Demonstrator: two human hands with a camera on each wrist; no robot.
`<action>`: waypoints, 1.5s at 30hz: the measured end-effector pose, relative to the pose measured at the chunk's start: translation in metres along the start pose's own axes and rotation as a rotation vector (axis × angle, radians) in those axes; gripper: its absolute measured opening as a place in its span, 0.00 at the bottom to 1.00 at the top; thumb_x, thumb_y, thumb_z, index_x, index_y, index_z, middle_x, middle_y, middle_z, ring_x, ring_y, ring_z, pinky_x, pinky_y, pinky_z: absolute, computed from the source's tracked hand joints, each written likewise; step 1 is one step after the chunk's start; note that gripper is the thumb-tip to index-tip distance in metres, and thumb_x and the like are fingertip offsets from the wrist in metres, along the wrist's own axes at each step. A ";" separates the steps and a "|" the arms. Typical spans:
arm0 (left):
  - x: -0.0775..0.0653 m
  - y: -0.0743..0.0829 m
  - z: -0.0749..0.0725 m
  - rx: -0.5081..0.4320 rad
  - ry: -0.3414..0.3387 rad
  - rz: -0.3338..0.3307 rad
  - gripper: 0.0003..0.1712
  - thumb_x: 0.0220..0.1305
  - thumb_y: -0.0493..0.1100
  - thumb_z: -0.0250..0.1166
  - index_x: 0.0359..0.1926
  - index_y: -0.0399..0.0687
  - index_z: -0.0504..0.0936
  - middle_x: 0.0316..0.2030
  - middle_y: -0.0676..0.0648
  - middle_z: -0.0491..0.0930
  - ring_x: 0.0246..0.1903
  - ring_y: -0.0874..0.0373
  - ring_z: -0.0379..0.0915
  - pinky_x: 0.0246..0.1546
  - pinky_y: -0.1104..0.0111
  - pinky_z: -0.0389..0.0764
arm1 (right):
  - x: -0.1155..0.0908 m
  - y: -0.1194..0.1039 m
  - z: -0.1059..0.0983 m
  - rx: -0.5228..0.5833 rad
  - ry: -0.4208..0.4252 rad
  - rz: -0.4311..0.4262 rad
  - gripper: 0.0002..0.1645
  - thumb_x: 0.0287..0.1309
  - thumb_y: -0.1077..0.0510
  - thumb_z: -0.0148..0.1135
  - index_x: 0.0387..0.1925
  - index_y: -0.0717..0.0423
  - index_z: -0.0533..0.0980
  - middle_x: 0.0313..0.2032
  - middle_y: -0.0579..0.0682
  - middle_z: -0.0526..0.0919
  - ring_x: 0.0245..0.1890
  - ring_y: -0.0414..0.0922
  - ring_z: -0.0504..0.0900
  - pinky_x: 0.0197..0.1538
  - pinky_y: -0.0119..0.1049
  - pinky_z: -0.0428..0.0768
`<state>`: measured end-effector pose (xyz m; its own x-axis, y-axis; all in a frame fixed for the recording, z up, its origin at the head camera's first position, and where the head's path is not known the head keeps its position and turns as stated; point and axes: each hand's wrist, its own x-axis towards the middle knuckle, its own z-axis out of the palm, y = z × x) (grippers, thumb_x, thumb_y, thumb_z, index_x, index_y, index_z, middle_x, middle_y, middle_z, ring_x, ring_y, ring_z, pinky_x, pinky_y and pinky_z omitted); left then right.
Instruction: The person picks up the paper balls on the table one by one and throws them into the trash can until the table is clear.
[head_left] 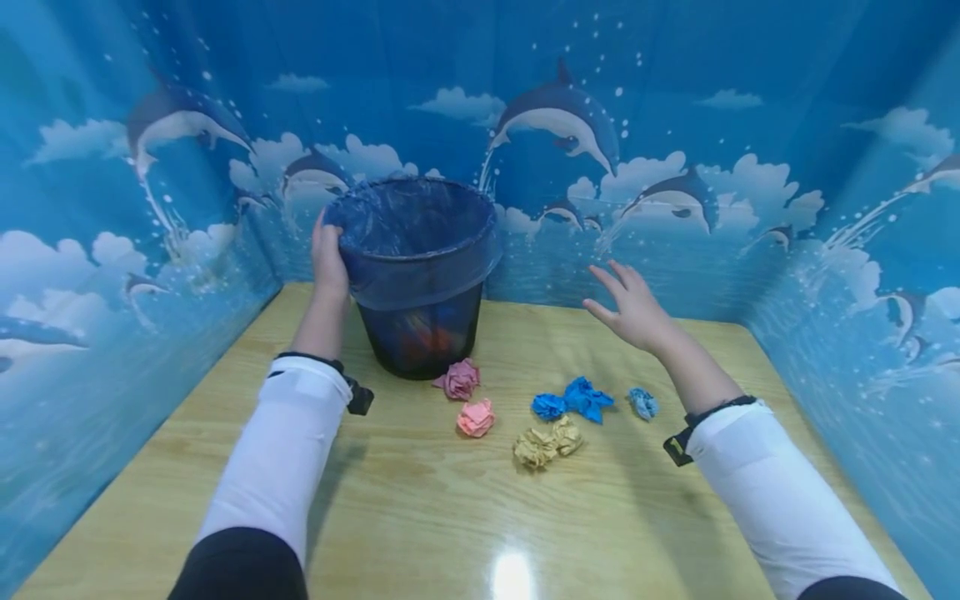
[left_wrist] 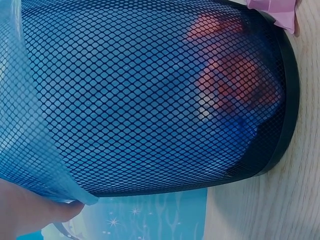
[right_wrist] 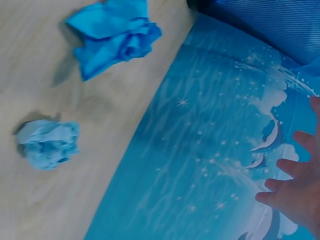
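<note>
My left hand [head_left: 330, 254] grips the left side of the rim of a black mesh wastebasket [head_left: 423, 333] lined with a blue translucent bag [head_left: 427, 282]. In the left wrist view the thumb [left_wrist: 45, 212] lies against the folded edge of the bag; the other fingers are hidden. Reddish, white and blue crumpled paper [left_wrist: 230, 85] shows through the mesh near the bottom. The basket stands upright on the table. My right hand [head_left: 633, 308] hovers above the table with its fingers spread and nothing in it, beyond the blue crumpled papers [head_left: 588, 400].
On the wooden table [head_left: 420, 508] lie a mauve paper ball [head_left: 459, 379], a pink one [head_left: 476, 417], tan crumpled paper [head_left: 536, 448], a smaller blue wad [head_left: 549, 407] and a light blue ball [head_left: 642, 403]. Dolphin-printed blue curtains [head_left: 420, 58] enclose the back and sides.
</note>
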<state>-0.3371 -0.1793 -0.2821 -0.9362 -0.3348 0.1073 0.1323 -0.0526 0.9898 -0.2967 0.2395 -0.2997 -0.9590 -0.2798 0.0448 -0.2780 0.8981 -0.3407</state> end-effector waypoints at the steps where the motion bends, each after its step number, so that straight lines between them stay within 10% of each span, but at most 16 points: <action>1: 0.000 0.000 0.000 0.001 -0.001 0.001 0.36 0.68 0.52 0.39 0.77 0.65 0.46 0.77 0.57 0.39 0.75 0.61 0.35 0.73 0.64 0.44 | -0.003 0.002 0.001 0.004 -0.001 0.008 0.43 0.70 0.39 0.45 0.77 0.50 0.44 0.75 0.65 0.36 0.73 0.67 0.32 0.68 0.70 0.42; 45: -0.002 -0.006 0.002 -0.001 -0.014 0.011 0.36 0.69 0.55 0.39 0.77 0.65 0.44 0.77 0.58 0.38 0.76 0.61 0.33 0.74 0.63 0.42 | -0.080 0.077 0.048 0.104 0.056 0.103 0.43 0.71 0.41 0.45 0.73 0.65 0.49 0.71 0.75 0.42 0.70 0.74 0.42 0.65 0.71 0.46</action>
<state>-0.3367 -0.1762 -0.2879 -0.9392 -0.3219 0.1195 0.1430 -0.0503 0.9884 -0.2384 0.3145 -0.3749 -0.9846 -0.1657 0.0556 -0.1731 0.8803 -0.4416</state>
